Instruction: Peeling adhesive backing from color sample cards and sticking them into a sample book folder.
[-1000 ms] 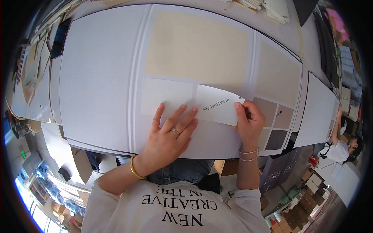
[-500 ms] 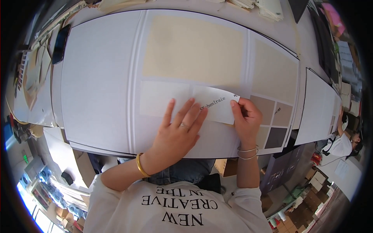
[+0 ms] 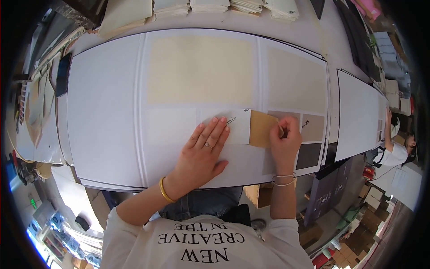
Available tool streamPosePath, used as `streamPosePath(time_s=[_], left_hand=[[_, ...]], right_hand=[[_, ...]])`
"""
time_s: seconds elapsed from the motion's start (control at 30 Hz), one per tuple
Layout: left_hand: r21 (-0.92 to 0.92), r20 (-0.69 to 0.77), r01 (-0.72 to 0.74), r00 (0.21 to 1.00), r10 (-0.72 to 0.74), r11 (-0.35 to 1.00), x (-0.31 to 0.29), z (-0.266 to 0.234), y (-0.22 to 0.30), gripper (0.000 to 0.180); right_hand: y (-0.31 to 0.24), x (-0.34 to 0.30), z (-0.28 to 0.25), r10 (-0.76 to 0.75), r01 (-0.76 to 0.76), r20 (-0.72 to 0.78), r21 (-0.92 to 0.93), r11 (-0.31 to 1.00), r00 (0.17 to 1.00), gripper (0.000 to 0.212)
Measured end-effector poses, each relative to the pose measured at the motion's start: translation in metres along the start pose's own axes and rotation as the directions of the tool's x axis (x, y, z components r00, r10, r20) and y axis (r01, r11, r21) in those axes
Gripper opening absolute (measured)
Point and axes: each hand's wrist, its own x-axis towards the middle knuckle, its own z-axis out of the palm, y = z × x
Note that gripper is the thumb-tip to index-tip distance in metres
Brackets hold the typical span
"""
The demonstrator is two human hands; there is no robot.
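A large white folding sample board [image 3: 103, 112] lies open in front of me, with cream, grey and brown swatches stuck on it. My left hand [image 3: 201, 152] rests on a white swatch sheet [image 3: 240, 127] with small dark print, its fingers stretched out flat. From that sheet's right edge a strip of tan backing paper [image 3: 260, 129] runs to my right hand [image 3: 287, 140]. Thumb and fingers there pinch the strip's right end. Under my right hand, part of the brown and grey swatches is hidden.
Stacks of paper sheets [image 3: 208, 5] stand along the table's far side. A dark phone-like slab [image 3: 63, 74] lies at the left edge. To the right is another white board [image 3: 358, 112], where another person [image 3: 398, 148] reaches in. A purple panel [image 3: 328, 193] stands below the table edge.
My right hand has let the printed sheet's corner go and now draws tan backing paper out to the right. My left hand lies flatter over the print. The view has shifted slightly.
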Motion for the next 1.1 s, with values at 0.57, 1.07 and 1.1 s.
streamPosePath(time_s=[0.57, 1.07, 1.1], left_hand=[[-0.088, 0.111, -0.303, 0.944, 0.312, 0.949, 0.026, 0.014, 0.02, 0.072], [-0.007, -0.598, -0.296, 0.766, 0.233, 0.955, 0.174, -0.056, -0.117, 0.019], [0.048, -0.612, -0.218, 0.765, 0.201, 0.975, 0.196, -0.064, -0.125, 0.023]], right_hand=[[0.037, -0.005, -0.04, 0.392, -0.167, -0.073, 0.822, 0.544, 0.917, 0.013], [0.383, -0.205, -0.065, 0.889, -0.086, -0.127, 0.979, 0.182, 0.44, 0.028], [0.374, -0.222, -0.051, 0.934, -0.118, 0.014, 0.993, 0.03, 0.356, 0.029]])
